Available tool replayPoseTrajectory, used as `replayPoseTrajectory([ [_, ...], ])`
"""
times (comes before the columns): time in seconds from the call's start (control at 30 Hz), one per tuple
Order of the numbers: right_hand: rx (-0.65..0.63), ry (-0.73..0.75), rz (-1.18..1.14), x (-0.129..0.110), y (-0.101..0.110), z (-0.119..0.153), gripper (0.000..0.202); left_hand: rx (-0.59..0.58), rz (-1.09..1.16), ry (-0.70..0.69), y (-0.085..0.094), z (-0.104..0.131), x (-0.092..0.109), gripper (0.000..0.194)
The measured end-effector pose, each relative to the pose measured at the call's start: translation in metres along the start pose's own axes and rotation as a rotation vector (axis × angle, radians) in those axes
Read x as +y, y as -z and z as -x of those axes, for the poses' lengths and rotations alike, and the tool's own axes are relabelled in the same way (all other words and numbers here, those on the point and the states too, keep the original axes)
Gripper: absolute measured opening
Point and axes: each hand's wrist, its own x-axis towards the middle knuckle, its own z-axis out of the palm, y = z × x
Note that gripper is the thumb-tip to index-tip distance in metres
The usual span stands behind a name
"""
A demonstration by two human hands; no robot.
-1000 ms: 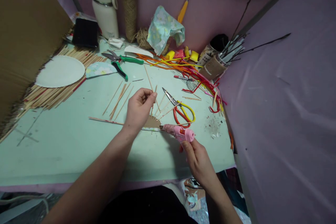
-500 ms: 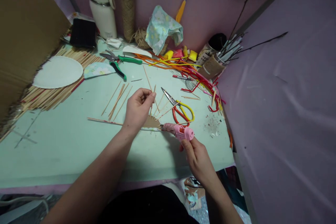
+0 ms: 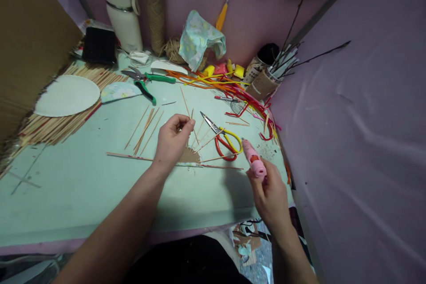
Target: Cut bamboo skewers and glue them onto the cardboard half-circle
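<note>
My left hand [image 3: 173, 137] pinches a thin wooden stick [image 3: 192, 114] between thumb and fingertips, over a small half-round piece of brown cardboard [image 3: 190, 155]. Several sticks fan out from the curved edge of that cardboard, and a long stick runs along its straight side. The left wrist and fingers hide part of the piece. In my right hand [image 3: 271, 193] is a pink glue gun [image 3: 255, 163], held above the table with its nozzle pointing away from me. Between the cardboard and the gun lie scissors [image 3: 229, 144] with red and yellow handles, some sticks crossing them.
Loose sticks [image 3: 146, 131] lie left of my hand, near green-handled pliers [image 3: 159, 78]. A white oval plate [image 3: 68, 95] rests on a large stick bundle. Behind stand a white bottle [image 3: 124, 26], a twine spool [image 3: 155, 15] and pots with twigs [image 3: 262, 84]. Pipe cleaners [image 3: 206, 82] lie at the back.
My right hand has drawn the glue gun away from the cardboard, to the right, and its nozzle has turned to point forward. My left hand keeps its pinch in nearly the same place.
</note>
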Motion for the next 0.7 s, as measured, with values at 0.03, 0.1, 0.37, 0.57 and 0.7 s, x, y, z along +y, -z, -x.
replayPoseTrajectory([
  [0.03,0.017,-0.027,0.072,0.008,0.003,-0.003,0.036,-0.015,-0.032,-0.008,0.0,0.001,0.0,0.015],
  [0.1,0.013,-0.102,0.221,0.027,0.006,-0.007,0.045,-0.07,-0.086,-0.032,-0.001,0.003,0.0,0.014],
  [0.37,-0.098,-0.149,0.507,0.082,-0.001,0.003,0.052,-0.321,-0.368,-0.245,-0.006,0.008,-0.001,0.01],
  [0.57,0.116,0.14,0.356,0.036,0.014,-0.019,0.032,-0.431,-0.48,-0.299,-0.009,0.008,-0.009,0.013],
  [0.7,0.041,0.428,0.086,-0.011,-0.005,-0.049,0.028,-0.478,-0.528,-0.324,-0.01,0.01,-0.012,0.014],
])
